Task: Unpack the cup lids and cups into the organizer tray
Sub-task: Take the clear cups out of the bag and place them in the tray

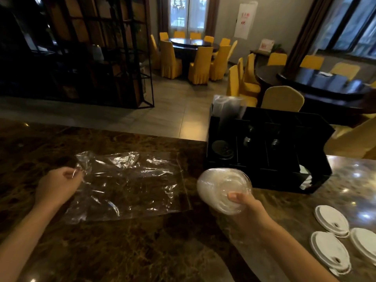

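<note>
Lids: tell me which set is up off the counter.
The stack of clear lids, gripped in the right hand before the black organizer. The white lids lie flat on the counter.

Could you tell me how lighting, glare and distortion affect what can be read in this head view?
Head view: dim room, bright windows behind; wide-angle bending at the edges; glare spots on the marble counter and clear plastic bag; the black organizer tray is too dark to read its compartments; the clear lid stack in the right hand looks slightly blurred.
</note>
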The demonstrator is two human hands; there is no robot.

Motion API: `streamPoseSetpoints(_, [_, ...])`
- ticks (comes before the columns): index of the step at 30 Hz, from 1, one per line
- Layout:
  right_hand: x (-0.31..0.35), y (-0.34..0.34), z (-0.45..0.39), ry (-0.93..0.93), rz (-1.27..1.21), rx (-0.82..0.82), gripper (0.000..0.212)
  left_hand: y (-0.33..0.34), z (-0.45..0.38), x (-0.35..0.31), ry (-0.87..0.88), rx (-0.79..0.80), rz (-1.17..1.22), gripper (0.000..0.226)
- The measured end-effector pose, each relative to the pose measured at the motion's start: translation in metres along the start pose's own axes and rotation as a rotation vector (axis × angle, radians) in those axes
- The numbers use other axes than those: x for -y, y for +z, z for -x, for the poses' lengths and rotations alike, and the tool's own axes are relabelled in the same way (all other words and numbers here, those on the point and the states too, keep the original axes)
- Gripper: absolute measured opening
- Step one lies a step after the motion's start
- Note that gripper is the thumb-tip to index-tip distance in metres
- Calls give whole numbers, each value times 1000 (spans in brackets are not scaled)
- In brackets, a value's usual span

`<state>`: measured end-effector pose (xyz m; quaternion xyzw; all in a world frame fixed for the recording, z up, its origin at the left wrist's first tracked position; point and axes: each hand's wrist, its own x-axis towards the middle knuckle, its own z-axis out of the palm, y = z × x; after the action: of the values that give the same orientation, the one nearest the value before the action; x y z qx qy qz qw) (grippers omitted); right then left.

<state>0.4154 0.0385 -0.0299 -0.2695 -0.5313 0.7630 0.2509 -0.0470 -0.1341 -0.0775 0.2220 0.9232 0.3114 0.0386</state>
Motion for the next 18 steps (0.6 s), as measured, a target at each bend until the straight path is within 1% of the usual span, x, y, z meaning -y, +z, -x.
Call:
streamPoseSetpoints(2, [5,-4,1,8,-28,14,72,-13,13,-23,5,-40,-189,55])
streamPoseSetpoints(3, [7,-7,1,10,-39,22,65,-19,24,-38,67,-90,-212,59])
streamPoseSetpoints(4, [9,-9,2,18,-39,27,59,-24,39,-56,161,-129,-161,56])
streamPoseSetpoints(5, [13,-12,3,32,-28,35,55,-27,59,-78,252,-119,-33,49])
streamPoseSetpoints(6, [18,-13,5,49,-14,48,56,-27,84,-104,292,-23,162,42])
streamPoseSetpoints(7, [23,-15,6,64,-2,72,61,-23,111,-132,282,158,389,39])
streamPoseSetpoints(8, [29,-18,7,74,5,92,66,-16,138,-159,242,386,588,39])
streamPoseSetpoints(9, [34,-21,8,80,9,104,70,-2,161,-180,200,604,711,42])
streamPoseSetpoints(10, [41,-23,8,84,5,106,72,15,180,-198,162,793,779,45])
streamPoseSetpoints(11, [46,-26,9,92,3,105,73,32,196,-213,128,944,843,46])
streamPoseSetpoints(12, [50,-30,9,103,2,95,71,48,209,-225,91,1054,924,43])
streamPoseSetpoints(13, [53,-37,10,111,-3,79,67,62,219,-235,43,1124,1024,39])
streamPoseSetpoints(14, [57,-45,11,117,-11,58,64,73,226,-244,-6,1163,1123,38])
streamPoseSetpoints(15, [61,-54,12,125,-10,31,66,83,231,-251,-40,1181,1196,38])
streamPoseSetpoints(18, [76,-82,17,170,73,-22,85,110,244,-266,-81,1208,1299,36])
